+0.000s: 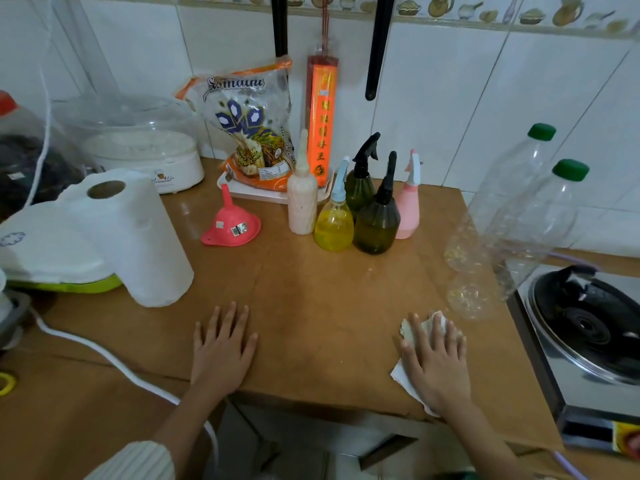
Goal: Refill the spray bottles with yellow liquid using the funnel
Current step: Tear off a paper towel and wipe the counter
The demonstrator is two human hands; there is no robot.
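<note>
Spray bottles: yellow-filled bottle (334, 227), two dark green (377, 220) (360, 181), one pink (408, 206), clustered right of the upturned pink funnel (231, 223). Left hand (221, 351) flat, fingers spread, nearer than the funnel. Right hand (436, 362) flat, pressing a crumpled paper towel (412, 332) onto the wooden table (322, 306).

Head camera looks forward and down, close over the counter (311, 289).
</note>
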